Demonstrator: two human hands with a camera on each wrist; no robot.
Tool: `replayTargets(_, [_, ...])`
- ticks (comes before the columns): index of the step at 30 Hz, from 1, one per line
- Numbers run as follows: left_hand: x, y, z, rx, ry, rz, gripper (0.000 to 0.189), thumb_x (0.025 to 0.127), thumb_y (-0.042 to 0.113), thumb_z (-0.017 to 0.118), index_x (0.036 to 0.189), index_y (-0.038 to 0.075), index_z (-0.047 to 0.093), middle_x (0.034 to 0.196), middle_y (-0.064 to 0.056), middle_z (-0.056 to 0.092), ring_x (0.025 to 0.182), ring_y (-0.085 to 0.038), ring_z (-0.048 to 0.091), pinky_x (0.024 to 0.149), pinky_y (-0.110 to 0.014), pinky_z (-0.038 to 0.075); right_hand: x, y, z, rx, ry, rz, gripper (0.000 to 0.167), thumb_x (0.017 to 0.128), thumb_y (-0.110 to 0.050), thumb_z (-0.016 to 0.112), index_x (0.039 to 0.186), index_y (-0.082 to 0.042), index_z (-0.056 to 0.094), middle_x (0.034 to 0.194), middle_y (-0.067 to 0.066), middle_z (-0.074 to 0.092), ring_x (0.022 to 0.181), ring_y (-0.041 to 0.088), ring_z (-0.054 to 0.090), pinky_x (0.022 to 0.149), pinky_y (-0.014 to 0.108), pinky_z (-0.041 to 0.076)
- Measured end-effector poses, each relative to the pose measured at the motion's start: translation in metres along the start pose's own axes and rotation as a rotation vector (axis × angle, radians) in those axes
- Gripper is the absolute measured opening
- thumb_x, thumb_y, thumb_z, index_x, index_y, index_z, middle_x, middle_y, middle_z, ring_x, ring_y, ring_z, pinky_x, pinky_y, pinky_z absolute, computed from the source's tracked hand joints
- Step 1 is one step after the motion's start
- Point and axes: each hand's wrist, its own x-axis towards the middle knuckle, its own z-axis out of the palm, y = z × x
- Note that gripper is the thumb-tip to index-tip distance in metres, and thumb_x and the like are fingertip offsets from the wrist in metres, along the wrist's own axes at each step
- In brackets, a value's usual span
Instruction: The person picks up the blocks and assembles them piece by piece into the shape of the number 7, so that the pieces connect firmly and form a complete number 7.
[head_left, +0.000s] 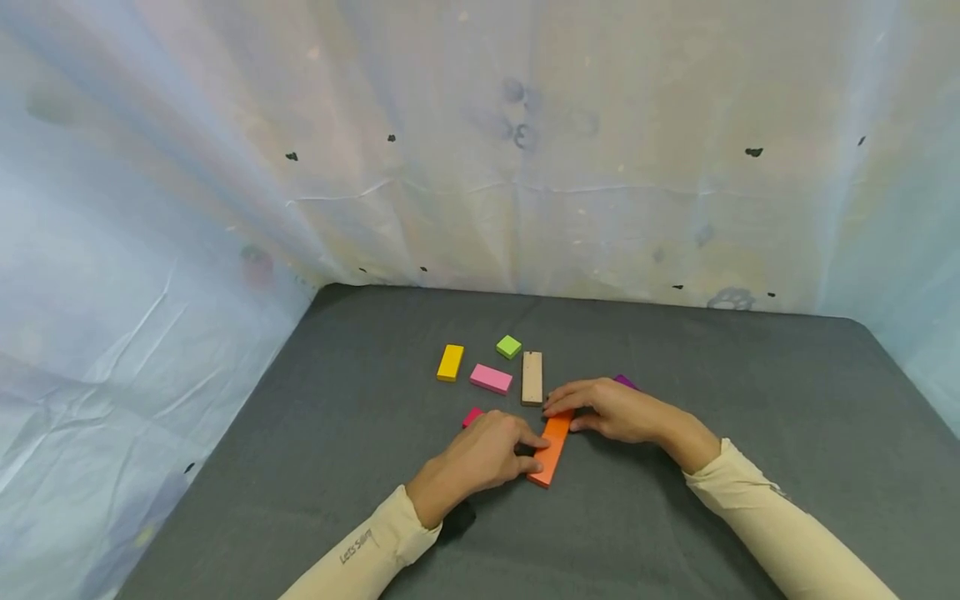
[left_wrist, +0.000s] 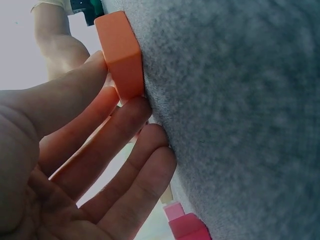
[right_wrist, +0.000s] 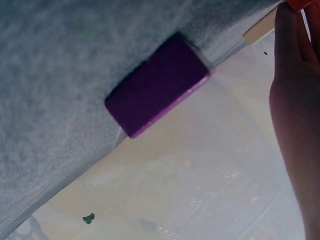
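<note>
A long orange block (head_left: 555, 454) lies slanted on the dark table between both hands. My left hand (head_left: 480, 454) pinches its near end with thumb and index finger. In the left wrist view, the other fingers of that hand spread beside the block, close to the cloth. My right hand (head_left: 611, 408) holds the far end, thumb on one side and fingers across the other. A purple block (right_wrist: 159, 86) lies beyond the right hand, partly covered by it in the head view. Just past the left knuckles, a magenta block (head_left: 472, 417) shows only in part.
Farther back on the grey-covered table (head_left: 337, 400) lie a plain wood block (head_left: 532, 379), a pink block (head_left: 491, 379), a yellow block (head_left: 451, 363) and a small lime-green block (head_left: 508, 347). A pale plastic curtain (head_left: 562, 192) hangs along the table's back and sides.
</note>
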Motion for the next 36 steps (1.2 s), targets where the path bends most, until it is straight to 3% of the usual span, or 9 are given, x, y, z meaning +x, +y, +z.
replayTargets(11, [-0.0002,-0.0015,-0.0009,0.021,0.009,0.01,0.034,0.086,0.034,0.078,0.118,0.026,0.075,0.116,0.007,0.073,0.103,-0.006,0.067,0.087,-0.023,0.054,0.0007,-0.0012,0.0001,-0.008,0.01,0.01,0.038,0.094,-0.003,0.065,0.13,-0.017,0.067,0.139,0.006,0.061,0.13,0.029,0.057,0.105,0.05,0.048])
replayTargets(36, [-0.0014,0.0016,0.0001,0.026,0.014,-0.003,0.034,0.086,0.033,0.078,0.119,0.026,0.075,0.12,0.006,0.072,0.111,-0.009,0.066,0.093,-0.027,0.054,0.0009,-0.0033,0.0016,0.001,0.01,-0.002,0.037,0.094,-0.004,0.064,0.13,-0.016,0.067,0.139,0.005,0.061,0.13,0.029,0.057,0.104,0.05,0.048])
